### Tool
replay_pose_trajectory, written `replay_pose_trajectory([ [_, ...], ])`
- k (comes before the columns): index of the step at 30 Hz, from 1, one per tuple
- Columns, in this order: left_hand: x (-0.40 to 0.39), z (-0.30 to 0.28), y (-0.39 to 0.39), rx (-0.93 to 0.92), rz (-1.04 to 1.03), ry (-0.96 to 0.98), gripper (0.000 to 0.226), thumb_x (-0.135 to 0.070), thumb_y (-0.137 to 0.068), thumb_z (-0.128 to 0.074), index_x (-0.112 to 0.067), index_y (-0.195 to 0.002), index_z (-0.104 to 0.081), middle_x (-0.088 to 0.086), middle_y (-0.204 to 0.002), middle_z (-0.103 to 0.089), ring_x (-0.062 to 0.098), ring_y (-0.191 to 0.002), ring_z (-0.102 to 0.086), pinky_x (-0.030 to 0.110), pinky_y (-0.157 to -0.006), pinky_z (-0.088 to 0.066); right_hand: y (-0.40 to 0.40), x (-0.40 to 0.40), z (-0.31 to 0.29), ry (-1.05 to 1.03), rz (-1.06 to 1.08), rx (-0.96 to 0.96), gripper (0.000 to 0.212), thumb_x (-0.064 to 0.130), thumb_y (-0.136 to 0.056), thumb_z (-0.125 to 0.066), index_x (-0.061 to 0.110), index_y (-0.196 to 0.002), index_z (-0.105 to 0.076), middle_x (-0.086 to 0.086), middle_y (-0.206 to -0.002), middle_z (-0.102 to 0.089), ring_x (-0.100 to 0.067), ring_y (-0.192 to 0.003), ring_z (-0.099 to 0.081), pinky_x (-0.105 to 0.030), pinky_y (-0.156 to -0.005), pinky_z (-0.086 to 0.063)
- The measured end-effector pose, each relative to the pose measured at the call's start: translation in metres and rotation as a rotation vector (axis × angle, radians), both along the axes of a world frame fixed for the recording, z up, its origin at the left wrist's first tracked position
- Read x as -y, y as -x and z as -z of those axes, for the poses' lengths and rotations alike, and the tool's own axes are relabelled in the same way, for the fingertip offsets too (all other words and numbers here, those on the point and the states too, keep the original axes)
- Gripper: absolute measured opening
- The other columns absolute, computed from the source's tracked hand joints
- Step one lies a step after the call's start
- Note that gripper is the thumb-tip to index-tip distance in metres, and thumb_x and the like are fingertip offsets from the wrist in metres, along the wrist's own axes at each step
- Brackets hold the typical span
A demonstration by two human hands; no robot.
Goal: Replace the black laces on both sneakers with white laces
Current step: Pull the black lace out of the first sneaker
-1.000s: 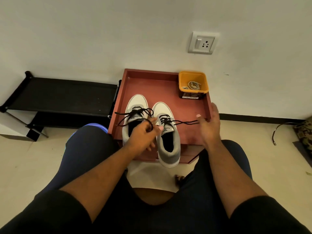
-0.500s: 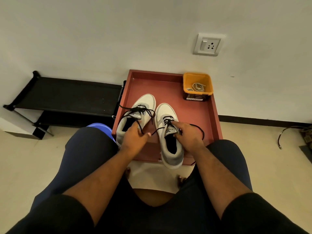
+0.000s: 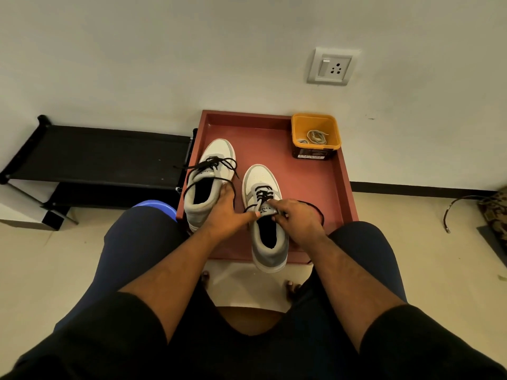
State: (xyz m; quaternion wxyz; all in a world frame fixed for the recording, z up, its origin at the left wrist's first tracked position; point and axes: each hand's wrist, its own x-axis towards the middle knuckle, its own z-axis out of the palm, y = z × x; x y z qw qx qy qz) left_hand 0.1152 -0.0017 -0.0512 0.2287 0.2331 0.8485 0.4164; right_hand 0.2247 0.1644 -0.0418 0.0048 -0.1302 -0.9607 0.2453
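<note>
While both sneakers rest toes-away on tray: right hand pinching black lace at right sneaker tongue, left hand bracing alongside, grip unclear.

this looks like a room in a home, likely by an entryway. a low black shoe rack stands against a plain white wall with a switch-and-socket plate. the floor is pale tile with a dark skirting strip. a red tray-topped stand carries sneakers and an orange tub.
</note>
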Motion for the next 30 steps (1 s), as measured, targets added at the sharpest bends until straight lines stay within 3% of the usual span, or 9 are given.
replay_pose_trajectory([
  [2, -0.003, 0.001, -0.004, 0.074, -0.038, -0.036, 0.112, -0.044, -0.076, -0.077, -0.014, -0.154, -0.002, -0.001, -0.16, -0.014, 0.014, -0.147, -0.013, 0.026, -0.116, -0.018, 0.001, 0.001, -0.002, 0.003, 0.001, 0.0, 0.047, 0.016, -0.091, -0.06, 0.021, -0.137, -0.053, -0.002, -0.127, -0.063, -0.019, -0.118, -0.054, -0.025, -0.095, -0.037],
  [4, -0.003, -0.002, -0.011, 0.077, -0.091, -0.041, 0.107, -0.042, -0.077, -0.078, -0.013, -0.154, -0.009, 0.0, -0.156, -0.025, 0.011, -0.142, -0.023, 0.022, -0.109, -0.024, 0.002, 0.001, -0.002, 0.019, 0.009, 0.007, 0.046, 0.016, -0.09, -0.061, 0.021, -0.136, -0.054, -0.001, -0.128, -0.061, -0.018, -0.119, -0.053, -0.026, -0.095, -0.038],
  [7, 0.003, -0.012, -0.025, -0.236, -0.186, 0.057, 0.077, -0.04, -0.075, -0.079, -0.015, -0.136, -0.038, 0.004, -0.132, -0.048, 0.017, -0.119, -0.048, 0.026, -0.093, -0.041, 0.003, 0.001, -0.003, 0.048, 0.015, 0.004, 0.044, 0.016, -0.089, -0.063, 0.021, -0.133, -0.057, -0.001, -0.127, -0.061, -0.018, -0.117, -0.054, -0.029, -0.096, -0.042],
  [10, 0.0, -0.02, -0.035, -0.421, -0.04, 0.08, 0.044, -0.037, -0.083, -0.071, -0.018, -0.118, -0.054, 0.001, -0.111, -0.051, 0.014, -0.096, -0.053, 0.027, -0.081, -0.047, 0.003, 0.003, -0.005, 0.066, -0.011, -0.024, 0.038, 0.014, -0.088, -0.063, 0.016, -0.126, -0.063, -0.003, -0.12, -0.065, -0.019, -0.111, -0.057, -0.026, -0.089, -0.042],
  [16, -0.002, -0.019, -0.028, -0.269, -0.073, 0.157, 0.018, -0.027, -0.094, -0.058, -0.012, -0.095, -0.068, 0.003, -0.088, -0.067, 0.015, -0.077, -0.059, 0.027, -0.067, -0.045, 0.001, 0.01, -0.007, 0.035, -0.056, -0.025, 0.028, 0.018, -0.085, -0.069, 0.016, -0.113, -0.069, -0.002, -0.105, -0.069, -0.02, -0.098, -0.06, -0.028, -0.08, -0.044],
  [19, 0.005, -0.022, -0.024, -0.264, -0.079, 0.172, 0.018, -0.02, -0.092, -0.059, -0.008, -0.087, -0.071, 0.006, -0.079, -0.069, 0.018, -0.07, -0.06, 0.037, -0.069, -0.052, -0.003, 0.01, -0.006, 0.095, -0.021, -0.024, 0.027, 0.017, -0.081, -0.073, 0.014, -0.108, -0.07, -0.003, -0.102, -0.069, -0.019, -0.095, -0.061, -0.033, -0.084, -0.049],
  [22, 0.012, -0.017, -0.02, -0.132, -0.154, 0.069, 0.015, -0.016, -0.088, -0.062, -0.006, -0.08, -0.07, 0.007, -0.063, -0.066, 0.02, -0.057, -0.062, 0.039, -0.059, -0.055, -0.01, 0.007, -0.004, 0.155, -0.002, -0.036, 0.03, 0.02, -0.081, -0.075, 0.017, -0.111, -0.07, 0.0, -0.11, -0.065, -0.012, -0.1, -0.057, -0.022, -0.087, -0.042],
  [26, 0.013, -0.017, -0.023, -0.013, -0.157, 0.0, 0.011, -0.012, -0.092, -0.06, -0.008, -0.089, -0.07, -0.001, -0.054, -0.061, 0.004, -0.038, -0.053, 0.021, -0.043, -0.045, -0.01, 0.004, 0.004, 0.211, 0.039, -0.055, 0.029, 0.037, -0.083, -0.071, 0.027, -0.111, -0.071, 0.005, -0.122, -0.052, -0.008, -0.114, -0.049, -0.026, -0.095, -0.04],
  [30, 0.01, -0.017, -0.024, 0.022, -0.107, -0.02, 0.018, -0.013, -0.095, -0.058, -0.011, -0.107, -0.07, -0.004, -0.057, -0.06, 0.001, -0.039, -0.052, 0.018, -0.045, -0.048, -0.004, 0.013, 0.006, 0.118, 0.023, -0.179, 0.026, 0.032, -0.09, -0.064, 0.021, -0.113, -0.069, 0.0, -0.136, -0.047, -0.016, -0.123, -0.046, -0.029, -0.095, -0.04],
])
